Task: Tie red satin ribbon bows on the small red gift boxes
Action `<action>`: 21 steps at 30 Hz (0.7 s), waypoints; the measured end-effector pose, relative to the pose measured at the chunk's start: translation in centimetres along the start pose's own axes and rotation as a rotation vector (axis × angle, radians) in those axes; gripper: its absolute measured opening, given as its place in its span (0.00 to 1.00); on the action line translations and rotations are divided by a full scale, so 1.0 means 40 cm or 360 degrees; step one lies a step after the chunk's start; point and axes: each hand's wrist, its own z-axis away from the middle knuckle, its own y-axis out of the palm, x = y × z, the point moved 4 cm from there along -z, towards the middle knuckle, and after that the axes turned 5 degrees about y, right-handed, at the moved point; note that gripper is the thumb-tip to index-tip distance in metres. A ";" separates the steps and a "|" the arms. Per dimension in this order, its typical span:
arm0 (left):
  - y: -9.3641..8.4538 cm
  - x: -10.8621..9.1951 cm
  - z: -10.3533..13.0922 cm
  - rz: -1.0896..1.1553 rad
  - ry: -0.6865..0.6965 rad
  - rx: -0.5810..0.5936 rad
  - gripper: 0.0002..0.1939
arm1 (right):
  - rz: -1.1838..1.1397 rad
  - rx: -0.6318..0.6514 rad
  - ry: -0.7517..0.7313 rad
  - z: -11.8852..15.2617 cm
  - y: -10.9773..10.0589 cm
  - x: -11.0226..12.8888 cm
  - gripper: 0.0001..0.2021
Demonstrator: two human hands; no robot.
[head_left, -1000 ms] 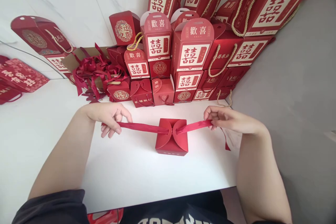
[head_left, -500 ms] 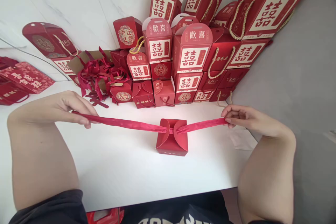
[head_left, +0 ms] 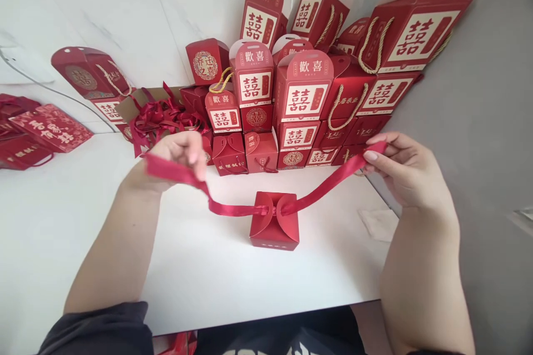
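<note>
The small red box [head_left: 273,237] stands on the white table [head_left: 266,283], a little toward six o'clock from the middle of the view, with a ribbon [head_left: 235,210] running through its curved top flaps. At two o'clock from the box, the right hand [head_left: 406,169] pinches the ribbon between thumb and fingers. At ten o'clock, the ribbon crosses the left hand [head_left: 179,152] (blurred, so I cannot tell whether it pinches). Stacked boxes [head_left: 306,94] rise at twelve o'clock.

The white surface [head_left: 233,283] carries a small red box [head_left: 275,234], stacked red boxes [head_left: 306,99] behind it, and a pale sheet [head_left: 380,224] at right.
</note>
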 end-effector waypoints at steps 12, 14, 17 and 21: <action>0.248 -0.111 -0.093 0.0394 0.0498 -0.0396 0.10 | 0.0155 0.0360 -0.0281 0.002 0.281 0.190 0.14; 0.267 -0.099 -0.094 0.0455 0.0516 -0.0409 0.10 | 0.0100 0.0468 -0.0239 0.009 0.314 0.172 0.11; 0.283 -0.078 -0.096 0.0533 0.0483 -0.0343 0.11 | 0.0055 0.0625 -0.0151 0.010 0.341 0.149 0.08; 0.287 -0.062 -0.099 0.0521 0.0422 -0.0284 0.12 | 0.0077 0.0637 -0.0118 -0.001 0.339 0.142 0.05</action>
